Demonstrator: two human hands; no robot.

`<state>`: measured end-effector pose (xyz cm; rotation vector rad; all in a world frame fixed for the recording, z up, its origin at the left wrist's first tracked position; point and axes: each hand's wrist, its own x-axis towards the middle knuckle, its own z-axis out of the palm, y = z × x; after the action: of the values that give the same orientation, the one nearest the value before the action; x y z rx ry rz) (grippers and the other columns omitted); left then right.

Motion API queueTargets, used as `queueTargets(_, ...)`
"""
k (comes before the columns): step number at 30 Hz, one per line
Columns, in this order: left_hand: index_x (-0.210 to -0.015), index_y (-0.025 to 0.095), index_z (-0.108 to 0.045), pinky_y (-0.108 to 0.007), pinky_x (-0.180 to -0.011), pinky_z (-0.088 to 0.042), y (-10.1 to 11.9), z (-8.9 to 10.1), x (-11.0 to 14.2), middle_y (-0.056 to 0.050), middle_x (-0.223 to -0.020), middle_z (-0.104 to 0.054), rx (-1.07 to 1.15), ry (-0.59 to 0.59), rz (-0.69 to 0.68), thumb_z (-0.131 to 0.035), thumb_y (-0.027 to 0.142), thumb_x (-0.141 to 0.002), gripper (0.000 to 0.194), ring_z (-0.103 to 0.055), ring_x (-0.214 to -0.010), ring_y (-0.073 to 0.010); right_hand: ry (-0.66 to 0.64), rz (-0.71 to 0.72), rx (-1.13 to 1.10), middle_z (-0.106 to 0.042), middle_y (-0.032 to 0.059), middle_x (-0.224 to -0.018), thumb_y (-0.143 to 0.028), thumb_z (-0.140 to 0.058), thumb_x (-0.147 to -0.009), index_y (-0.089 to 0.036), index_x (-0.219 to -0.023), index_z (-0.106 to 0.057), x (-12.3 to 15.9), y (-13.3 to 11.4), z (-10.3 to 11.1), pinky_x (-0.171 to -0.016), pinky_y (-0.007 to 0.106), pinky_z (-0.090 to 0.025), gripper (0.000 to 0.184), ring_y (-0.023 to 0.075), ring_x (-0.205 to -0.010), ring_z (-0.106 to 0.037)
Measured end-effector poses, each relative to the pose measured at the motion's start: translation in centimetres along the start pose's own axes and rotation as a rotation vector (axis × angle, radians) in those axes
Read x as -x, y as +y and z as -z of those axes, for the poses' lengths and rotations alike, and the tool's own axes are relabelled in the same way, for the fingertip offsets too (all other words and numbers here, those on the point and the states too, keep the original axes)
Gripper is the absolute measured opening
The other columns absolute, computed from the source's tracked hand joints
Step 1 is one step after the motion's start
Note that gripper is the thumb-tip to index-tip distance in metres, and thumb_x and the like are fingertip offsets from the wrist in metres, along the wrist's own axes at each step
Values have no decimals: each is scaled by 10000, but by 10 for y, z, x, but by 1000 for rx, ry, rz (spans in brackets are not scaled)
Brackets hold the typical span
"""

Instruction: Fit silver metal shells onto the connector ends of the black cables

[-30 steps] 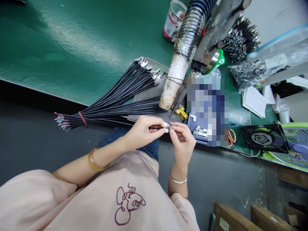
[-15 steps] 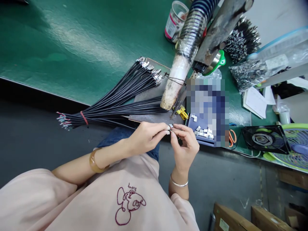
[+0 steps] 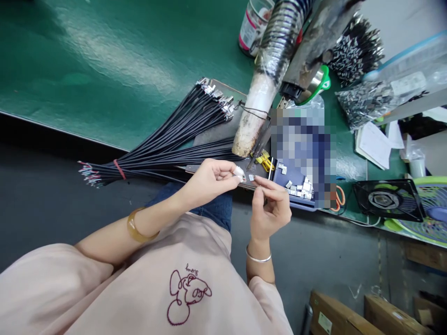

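Note:
My left hand (image 3: 211, 180) is closed in a pinch over the edge of a dark work board (image 3: 192, 169); what lies between its fingertips is too small to make out. A white covering shows on one of its fingertips. Just to the right, my right hand (image 3: 271, 204) pinches a small silvery metal connector (image 3: 251, 177) at its fingertips. A narrow gap separates the two hands. Beyond my left hand lies a bundle of black cables (image 3: 167, 135), tied with a red band (image 3: 119, 169), many ends fitted with metal connectors (image 3: 218, 98).
A blue tray (image 3: 284, 180), partly pixelated, holds loose metal connectors (image 3: 303, 190). A taped hose (image 3: 254, 109) hangs over the board beside a yellow clip (image 3: 266, 161). Rightward are orange-handled scissors (image 3: 339, 198), a black fan (image 3: 387, 200) and a bag of metal parts (image 3: 365, 103).
My hands, fingertips together before, have moved apart. My left hand has shifted forward over the board's edge; my right has moved slightly toward me, and its connector shows more clearly.

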<state>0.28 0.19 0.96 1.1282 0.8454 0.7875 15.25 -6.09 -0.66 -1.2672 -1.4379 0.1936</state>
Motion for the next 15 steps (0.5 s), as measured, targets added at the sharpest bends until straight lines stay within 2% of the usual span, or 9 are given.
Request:
queueTargets(3, -693, 102, -660, -207, -503, -232, 0, 1, -2, 40, -564, -414, -23, 28, -20, -639, 264, -792, 191, -328, -536, -58, -46, -16, 2, -759, 48, -1043, -103, -620, -882, -210, -953, -644, 0, 4, 1, -838, 386, -635, 131, 178, -962, -740)
queueTargets(8, -629, 96, -652, -212, -499, -240, -2, 3, -4, 34, -558, -425, -44, 41, -32, -643, 267, -782, 229, -337, -537, -61, -96, 118, 110, -767, 51, -1050, -86, -637, -859, -210, -943, -651, 0, 7, 1, -843, 339, -625, 150, 169, -971, -741)
queueTargets(12, -630, 90, -675, -204, -492, -256, -2, 0, -5, 38, -528, -440, -35, 67, -30, -643, 227, -751, 185, -347, -519, -57, -103, 221, 184, -776, 53, -1046, -79, -668, -832, -209, -941, -659, -2, 10, 1, -836, 321, -630, 170, 169, -946, -751)
queueTargets(15, -660, 92, -703, -191, -512, -322, -2, -3, -6, 20, -567, -544, 4, 87, -45, -645, 185, -717, 124, -420, -537, -64, -113, 259, 201, -773, 53, -1080, -77, -674, -835, -220, -1007, -679, -2, 11, 3, -834, 317, -636, 223, 177, -961, -756)
